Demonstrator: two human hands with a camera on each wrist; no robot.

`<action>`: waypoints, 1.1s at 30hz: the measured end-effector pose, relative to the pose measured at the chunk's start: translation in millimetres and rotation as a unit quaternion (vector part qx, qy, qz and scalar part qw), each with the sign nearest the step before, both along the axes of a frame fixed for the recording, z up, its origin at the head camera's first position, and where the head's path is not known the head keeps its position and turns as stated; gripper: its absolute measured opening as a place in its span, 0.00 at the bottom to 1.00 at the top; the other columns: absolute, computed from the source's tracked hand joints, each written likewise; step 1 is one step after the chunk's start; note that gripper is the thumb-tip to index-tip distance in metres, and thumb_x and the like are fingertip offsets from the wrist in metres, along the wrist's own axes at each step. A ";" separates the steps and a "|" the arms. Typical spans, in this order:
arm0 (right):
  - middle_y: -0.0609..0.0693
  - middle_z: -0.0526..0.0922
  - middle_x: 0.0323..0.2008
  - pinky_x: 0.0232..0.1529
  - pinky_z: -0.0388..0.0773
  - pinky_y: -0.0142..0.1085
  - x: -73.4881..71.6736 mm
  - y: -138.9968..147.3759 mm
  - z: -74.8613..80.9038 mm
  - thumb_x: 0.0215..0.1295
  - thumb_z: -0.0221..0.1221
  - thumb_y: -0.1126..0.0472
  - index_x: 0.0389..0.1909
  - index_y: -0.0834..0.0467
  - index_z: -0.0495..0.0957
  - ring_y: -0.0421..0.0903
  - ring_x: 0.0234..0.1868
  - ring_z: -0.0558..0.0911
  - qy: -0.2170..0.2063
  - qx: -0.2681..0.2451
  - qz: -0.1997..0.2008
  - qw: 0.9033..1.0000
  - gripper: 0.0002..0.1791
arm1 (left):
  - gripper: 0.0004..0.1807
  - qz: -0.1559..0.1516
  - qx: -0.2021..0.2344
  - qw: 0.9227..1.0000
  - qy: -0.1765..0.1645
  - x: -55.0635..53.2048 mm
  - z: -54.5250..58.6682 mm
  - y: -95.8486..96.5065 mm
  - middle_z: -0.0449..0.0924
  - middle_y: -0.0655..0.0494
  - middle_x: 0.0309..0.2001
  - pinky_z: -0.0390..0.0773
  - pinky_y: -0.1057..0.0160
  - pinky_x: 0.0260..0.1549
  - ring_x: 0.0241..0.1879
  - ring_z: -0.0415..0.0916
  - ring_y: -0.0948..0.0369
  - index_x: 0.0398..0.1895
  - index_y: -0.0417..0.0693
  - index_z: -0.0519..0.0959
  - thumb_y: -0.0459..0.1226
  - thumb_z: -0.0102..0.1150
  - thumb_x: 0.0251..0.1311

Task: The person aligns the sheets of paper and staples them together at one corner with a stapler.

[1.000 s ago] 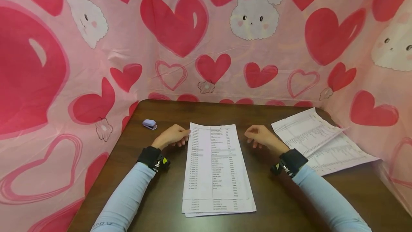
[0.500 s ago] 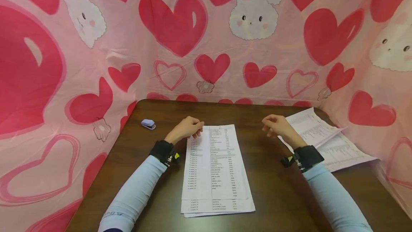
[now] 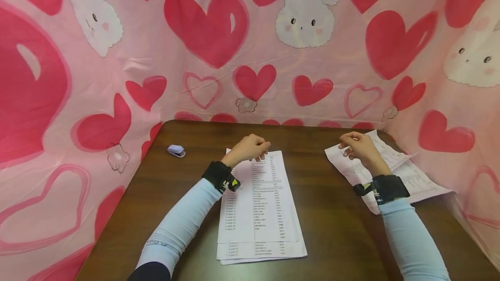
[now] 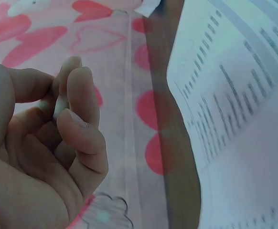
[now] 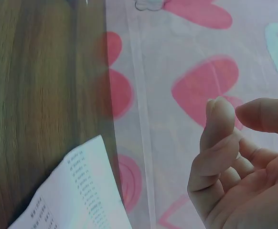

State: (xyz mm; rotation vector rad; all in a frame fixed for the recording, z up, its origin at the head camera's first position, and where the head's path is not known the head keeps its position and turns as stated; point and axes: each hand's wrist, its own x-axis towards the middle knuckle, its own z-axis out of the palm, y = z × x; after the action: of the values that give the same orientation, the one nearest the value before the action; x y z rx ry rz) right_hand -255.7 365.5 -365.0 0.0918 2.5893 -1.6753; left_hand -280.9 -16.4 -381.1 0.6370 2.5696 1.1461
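Observation:
A stack of printed sheets (image 3: pixel 269 211) lies at the middle of the table, its lower pages showing past the near edge. Over its top end hovers my left hand (image 3: pixel 250 148), fingers loosely bent and holding nothing; the left wrist view shows the palm and the printed page (image 4: pixel 234 95) beside it. My right hand (image 3: pixel 363 148) hangs above other printed sheets (image 3: pixel 425 185) on the right, overlapping them in the head view. Its fingers are loosely curled, with a gap between thumb and index finger (image 5: pixel 220 121) in the right wrist view.
A small lilac stapler (image 3: pixel 176 150) sits at the table's left side. Pink cloth (image 3: pixel 218 90) with hearts and rabbits surrounds the back and sides of the brown wooden table (image 3: pixel 328 229). The right-hand sheets overlap each other at the table's right edge.
My left hand has moved right, from beside the stack's left edge to over its top. The right hand has moved right and slightly up, from beside the stack to over the right-hand sheets.

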 end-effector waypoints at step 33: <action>0.33 0.83 0.22 0.22 0.77 0.31 18.8 51.8 -22.4 0.72 0.54 0.51 0.34 0.41 0.75 0.38 0.21 0.84 0.034 -0.036 -0.092 0.995 0.06 | 0.12 -0.008 0.038 0.999 0.025 -10.6 12.3 94.1 0.85 0.47 0.34 0.82 0.63 0.30 0.32 0.86 0.52 0.34 0.49 0.78 0.46 0.55 0.69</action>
State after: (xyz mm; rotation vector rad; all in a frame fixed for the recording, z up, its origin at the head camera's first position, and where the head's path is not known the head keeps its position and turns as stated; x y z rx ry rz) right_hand -236.9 417.3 -387.4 0.2820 2.6379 -1.8603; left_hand -291.5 77.8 -368.8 0.7114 2.5671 1.2440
